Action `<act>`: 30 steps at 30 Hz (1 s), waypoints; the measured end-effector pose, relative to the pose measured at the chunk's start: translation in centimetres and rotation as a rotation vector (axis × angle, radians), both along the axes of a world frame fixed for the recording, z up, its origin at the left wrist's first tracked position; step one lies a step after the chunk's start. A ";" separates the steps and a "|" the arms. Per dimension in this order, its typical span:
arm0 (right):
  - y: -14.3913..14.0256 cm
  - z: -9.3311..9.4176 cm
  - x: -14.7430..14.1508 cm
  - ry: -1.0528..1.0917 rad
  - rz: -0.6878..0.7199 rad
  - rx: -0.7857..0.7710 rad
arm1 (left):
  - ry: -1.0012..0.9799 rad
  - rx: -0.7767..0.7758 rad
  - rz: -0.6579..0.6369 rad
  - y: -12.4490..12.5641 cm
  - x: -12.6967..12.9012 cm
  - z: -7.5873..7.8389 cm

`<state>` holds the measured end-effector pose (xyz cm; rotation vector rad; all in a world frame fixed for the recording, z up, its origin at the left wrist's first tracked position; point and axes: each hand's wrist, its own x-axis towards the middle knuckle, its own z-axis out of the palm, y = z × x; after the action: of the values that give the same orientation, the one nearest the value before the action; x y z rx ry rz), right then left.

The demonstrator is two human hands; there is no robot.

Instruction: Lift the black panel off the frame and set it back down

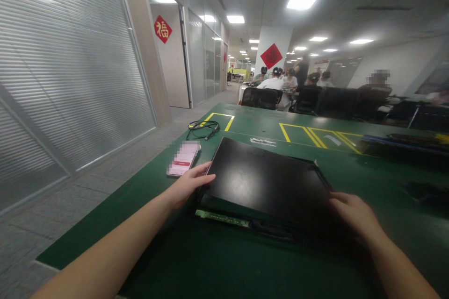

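A flat black display panel (259,177) with a faint sheen lies in front of me, tilted slightly, with both hands at its sides. My left hand (192,180) grips the left edge, thumb on top and fingers partly hidden behind it. At the right edge, my right hand (351,208) pinches the panel, its fingertips partly out of sight. Along the panel's near side runs a narrow green circuit board (222,218), with a dark strip continuing to its right. Part of a thin black frame (322,175) shows at the right side.
On the green table (157,254), a phone (184,159) lies left of the panel and a coiled black cable (204,128) behind it. Yellow tape outlines (305,133) mark the far side. Dark parts (403,147) sit at right. People (275,81) sit beyond the table.
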<state>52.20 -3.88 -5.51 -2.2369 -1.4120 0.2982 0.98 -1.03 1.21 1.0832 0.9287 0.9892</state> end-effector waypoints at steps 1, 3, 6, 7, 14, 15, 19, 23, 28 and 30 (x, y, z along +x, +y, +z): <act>0.0 0.0 0.0 -0.005 0.003 0.003 | 0.002 -0.001 -0.003 0.0 0.0 -0.1; 0.0 0.1 0.0 -0.016 0.008 0.006 | 0.014 -0.009 -0.006 0.0 -0.1 -0.1; -0.1 0.4 -0.2 -0.008 0.016 -0.005 | 0.024 -0.005 0.004 -0.1 -0.1 0.0; -0.2 0.5 -0.3 0.000 0.014 -0.012 | 0.023 0.002 0.012 -0.1 0.0 0.1; -0.3 0.7 -0.8 -0.008 -0.022 0.016 | -0.048 0.003 0.034 -0.4 0.3 0.5; -0.2 0.6 -0.7 -0.013 -0.025 0.022 | -0.061 0.012 0.024 -0.5 0.4 0.5; -0.1 0.3 -0.6 -0.004 -0.006 0.031 | -0.128 0.048 -0.026 -0.6 0.7 0.5; -0.2 0.5 -0.9 -0.002 -0.003 0.030 | -0.211 0.044 -0.084 -0.6 1.1 0.4; -0.5 1.4 -1.3 0.043 -0.067 0.002 | -0.246 0.064 -0.078 -0.6 1.2 0.1; -0.6 1.7 -1.4 0.087 -0.077 -0.002 | -0.245 0.073 -0.082 -0.6 1.2 0.1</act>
<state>50.84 -4.44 -3.83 -2.2458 -1.2778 0.3659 2.15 -1.63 1.32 1.0252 0.6490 1.0678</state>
